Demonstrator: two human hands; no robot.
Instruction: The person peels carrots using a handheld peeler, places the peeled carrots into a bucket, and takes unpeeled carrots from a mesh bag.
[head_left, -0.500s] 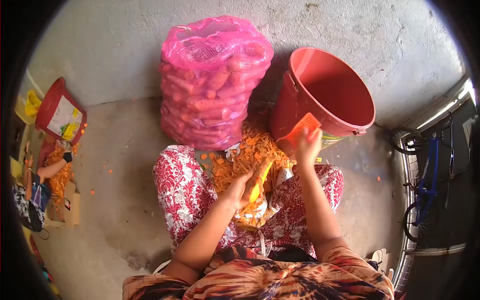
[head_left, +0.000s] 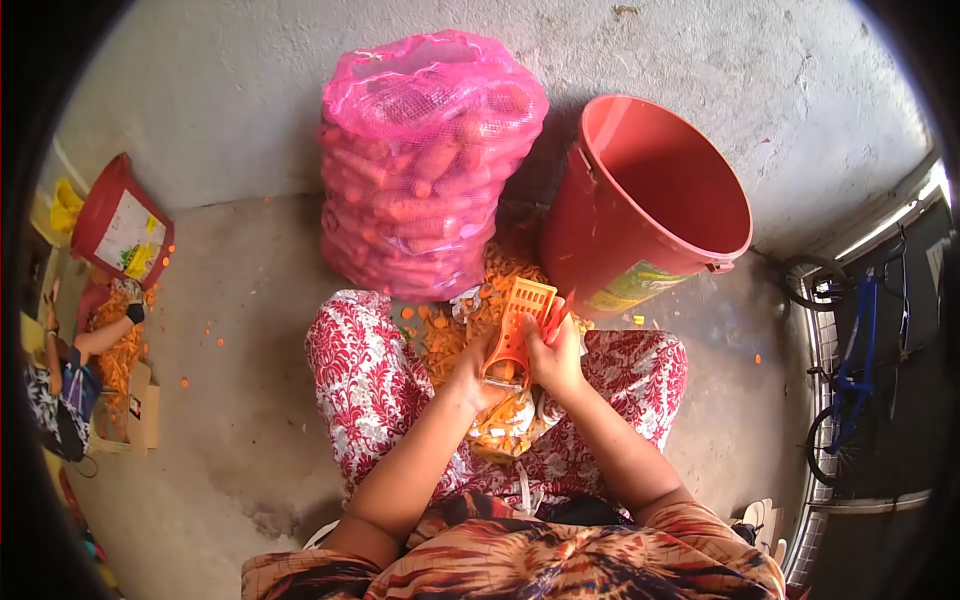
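My right hand (head_left: 556,352) is closed around an orange peeler (head_left: 527,312) with a perforated, grater-like body. A red part shows beside its thumb. The peeler's blade end lies over a carrot (head_left: 506,371), which my left hand (head_left: 477,378) grips from the left. Most of the carrot is hidden by the peeler and fingers. Beneath both hands, between the knees, is a heap of orange carrot peelings (head_left: 455,340). A pink mesh sack (head_left: 420,180) full of carrots stands upright beyond them.
A large red bucket (head_left: 620,235) tilts beside the sack against the grey wall (head_left: 700,50). At far left, another person (head_left: 70,375) sits near a red tub (head_left: 115,225), peelings and a cardboard box (head_left: 145,410). A blue bicycle (head_left: 858,350) is at right.
My right hand has come down and left from near the bucket, bringing the peeler onto the carrot. The left hand stays nearly in place, still gripping the carrot.
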